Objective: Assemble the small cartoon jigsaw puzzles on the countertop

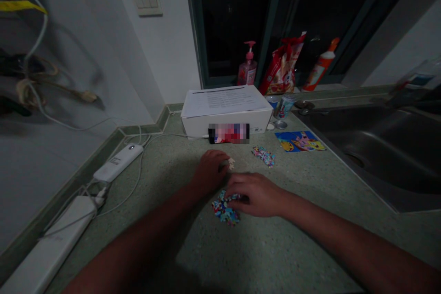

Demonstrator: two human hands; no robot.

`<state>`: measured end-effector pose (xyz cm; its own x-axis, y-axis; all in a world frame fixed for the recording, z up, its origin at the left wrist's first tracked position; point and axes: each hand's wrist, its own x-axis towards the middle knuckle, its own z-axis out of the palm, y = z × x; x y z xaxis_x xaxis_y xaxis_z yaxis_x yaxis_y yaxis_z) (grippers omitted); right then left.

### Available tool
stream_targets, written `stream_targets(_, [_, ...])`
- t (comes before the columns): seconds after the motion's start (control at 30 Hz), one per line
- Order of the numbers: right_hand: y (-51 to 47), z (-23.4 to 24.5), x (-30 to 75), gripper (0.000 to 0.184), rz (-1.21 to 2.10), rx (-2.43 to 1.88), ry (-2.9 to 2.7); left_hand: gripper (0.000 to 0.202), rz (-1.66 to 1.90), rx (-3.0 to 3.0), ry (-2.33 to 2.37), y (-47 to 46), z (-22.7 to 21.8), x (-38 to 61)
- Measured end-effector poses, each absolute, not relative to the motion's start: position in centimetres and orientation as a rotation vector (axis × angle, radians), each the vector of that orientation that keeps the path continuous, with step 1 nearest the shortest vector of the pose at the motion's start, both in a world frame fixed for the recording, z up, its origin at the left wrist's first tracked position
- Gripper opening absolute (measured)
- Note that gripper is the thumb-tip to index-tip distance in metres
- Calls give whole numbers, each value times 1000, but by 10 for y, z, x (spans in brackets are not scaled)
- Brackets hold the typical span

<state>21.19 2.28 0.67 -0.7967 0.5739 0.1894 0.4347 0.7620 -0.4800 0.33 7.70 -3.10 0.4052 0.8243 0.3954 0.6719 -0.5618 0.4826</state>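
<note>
My left hand (209, 172) is curled on the speckled green countertop (193, 239), its fingertips beside or on a small pale jigsaw piece (231, 163). My right hand (255, 194) lies over the edge of a loose pile of multicoloured jigsaw pieces (224, 209), and its fingers hide part of the pile. A smaller heap of pieces (263, 156) lies farther ahead. To its right is a colourful cartoon picture card (299, 141). I cannot tell whether either hand has a piece between its fingers.
A white box (225, 124) topped with printed paper stands ahead, with a blurred phone (228, 133) against it. Behind are a pink pump bottle (247, 66), red bag (282, 71) and drink can (284, 106). A steel sink (358, 156) lies right; a white power strip (48, 248) lies left.
</note>
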Motion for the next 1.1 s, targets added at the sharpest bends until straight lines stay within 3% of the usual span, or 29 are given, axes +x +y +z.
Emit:
stream_targets(0.33, [53, -5, 228, 22, 284, -1379, -2343, 10, 934, 2440, 1315, 77, -32, 4])
stream_targets(1.1, [50, -8, 220, 25, 168, -1373, -2345, 12, 833, 2498, 1308, 76, -30, 6])
